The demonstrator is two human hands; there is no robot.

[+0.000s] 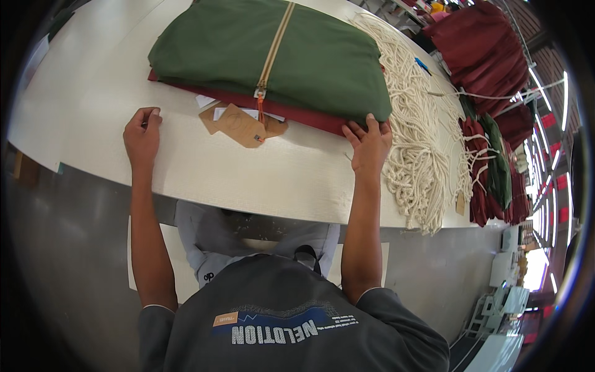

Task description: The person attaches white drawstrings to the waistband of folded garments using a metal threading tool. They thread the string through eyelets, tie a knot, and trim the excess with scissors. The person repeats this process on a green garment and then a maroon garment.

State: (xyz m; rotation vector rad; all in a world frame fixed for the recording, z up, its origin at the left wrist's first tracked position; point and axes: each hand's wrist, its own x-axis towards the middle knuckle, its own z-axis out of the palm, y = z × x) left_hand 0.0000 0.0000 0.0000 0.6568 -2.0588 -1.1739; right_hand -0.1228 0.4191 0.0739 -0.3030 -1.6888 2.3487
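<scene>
A folded green zip-up garment (328, 59) lies on a dark red folded one (310, 118) at the table's middle. A pale zipper (277, 46) runs down the green cloth. Brown card tags (240, 126) hang from an orange cord at the zip's lower end and rest on the table. My right hand (370, 147) is at the near right corner of the stack, its thumb and fingers on the green garment's edge. Left of the tags, my left hand (142, 137) rests by the table with fingers curled in; nothing shows in it and it is apart from the cloth.
A long heap of cream cords (416, 149) spreads on the white table (248, 177) right of the stack. A small blue tool (423, 66) lies on the cords. Tied dark red and green bundles (489, 164) lie at the right end, with dark red cloth (483, 49) behind.
</scene>
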